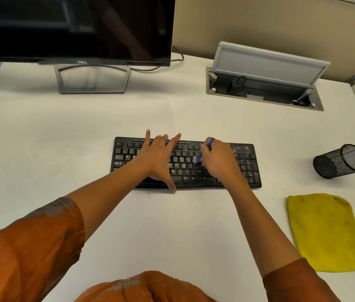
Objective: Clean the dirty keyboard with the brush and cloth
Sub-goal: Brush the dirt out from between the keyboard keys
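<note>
The left hand (158,159) lies flat on the keyboard (186,163), fingers spread wide and straight: the fingertips reach past the far edge of the board onto the desk (107,118), and the thumb stretches back to the near edge by the space bar. Just to its right, the right hand (218,161) is curled round the brush (203,152), a small blue tool whose handle end sticks out above the knuckles toward the far edge; its pale bristle end points down and meets the keys in the gap between the two hands, around the middle-right letter rows. The keyboard sits under both hands, black, lying crosswise, with light specks of dirt showing on its right end beyond the right hand, near the number pad. The cloth (324,232), yellow and lying flat in a rough fold, rests on the desk well to the right of the right forearm and nearer the person than the keyboard; neither hand touches it. Farther right of the right hand, apart from the keyboard, a black mesh cup (342,161) lies tipped on its side, mouth facing right. Beyond the left hand stands a dark monitor (74,29) on a grey stand, and beyond the right hand a cable box (266,83) set in the desk has its grey lid propped open. Both forearms come out of orange sleeves (30,247)
</note>
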### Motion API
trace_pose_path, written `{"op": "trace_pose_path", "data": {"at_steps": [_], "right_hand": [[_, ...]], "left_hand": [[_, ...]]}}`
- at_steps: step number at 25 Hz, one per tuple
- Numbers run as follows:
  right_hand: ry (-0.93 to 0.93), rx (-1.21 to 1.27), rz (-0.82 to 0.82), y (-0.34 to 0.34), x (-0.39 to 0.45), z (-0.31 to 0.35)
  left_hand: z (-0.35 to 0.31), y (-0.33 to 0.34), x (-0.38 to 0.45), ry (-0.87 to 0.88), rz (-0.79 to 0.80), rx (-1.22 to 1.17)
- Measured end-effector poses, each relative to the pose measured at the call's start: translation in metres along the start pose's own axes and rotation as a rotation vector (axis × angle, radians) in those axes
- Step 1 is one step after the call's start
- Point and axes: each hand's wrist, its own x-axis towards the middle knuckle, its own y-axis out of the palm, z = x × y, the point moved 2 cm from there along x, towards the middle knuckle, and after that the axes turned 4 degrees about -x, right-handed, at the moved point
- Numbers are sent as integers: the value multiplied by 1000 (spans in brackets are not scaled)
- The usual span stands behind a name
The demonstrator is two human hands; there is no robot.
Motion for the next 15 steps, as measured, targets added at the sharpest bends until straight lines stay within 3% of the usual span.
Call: {"op": "trace_pose_path", "data": {"at_steps": [6, 11, 15], "right_hand": [[-39, 206, -110, 4, 3, 14], [-42, 28, -44, 8, 3, 13], [-49, 140, -133, 8, 7, 18]], "left_hand": [[0, -1, -1, -6, 1, 4], [-1, -2, -2, -8, 11, -5], [-2, -4, -3, -11, 15, -2]]}}
